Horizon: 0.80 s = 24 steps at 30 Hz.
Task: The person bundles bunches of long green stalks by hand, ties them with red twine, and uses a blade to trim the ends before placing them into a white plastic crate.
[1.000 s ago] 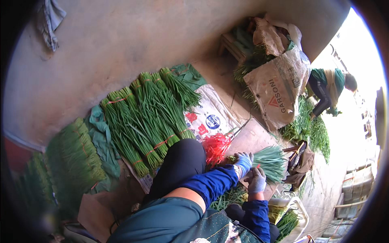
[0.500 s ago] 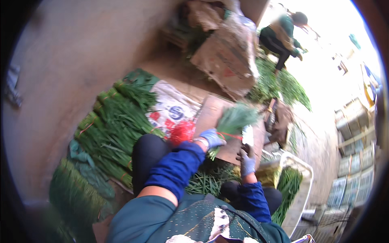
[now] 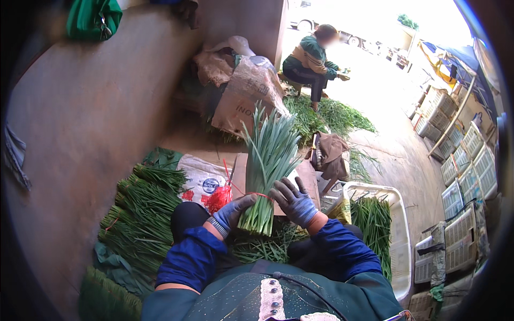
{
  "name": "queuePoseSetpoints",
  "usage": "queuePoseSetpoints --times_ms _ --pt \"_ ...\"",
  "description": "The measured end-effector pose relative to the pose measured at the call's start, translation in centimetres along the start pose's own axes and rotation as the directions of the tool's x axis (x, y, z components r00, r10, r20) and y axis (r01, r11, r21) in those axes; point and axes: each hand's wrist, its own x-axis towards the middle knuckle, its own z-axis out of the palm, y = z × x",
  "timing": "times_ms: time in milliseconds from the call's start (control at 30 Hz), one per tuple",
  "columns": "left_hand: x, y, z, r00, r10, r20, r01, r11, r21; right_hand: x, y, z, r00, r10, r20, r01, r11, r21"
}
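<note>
Flat-leaved bundle (image 3: pixel 267 166) now more upright in gloved left fingers (image 3: pixel 245 202)

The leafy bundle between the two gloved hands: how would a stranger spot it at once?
Left of the big white basket are the gloved right hand and left hand. Between them is the leafy bundle. Unlike the darker bundles lying at left, it's held, with paler, bluish-green leaves fanned outward.
</note>
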Motion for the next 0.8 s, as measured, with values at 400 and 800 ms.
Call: queuePoseSetpoints --times_ms 400,800 --pt "-3.1 -6.7 1.2 0.954 0.295 -0.06 -0.218 0.813 0.54 -0.5 -1.5 -6.8 0.674 0.729 0.119 -0.062 -0.105 0.993" --pt "-1.7 -9.6 -1.4 0.96 0.257 -0.112 -0.137 0.778 0.613 -2.0 -3.8 -3.8 0.601 0.721 0.345 -0.201 -0.282 0.938"
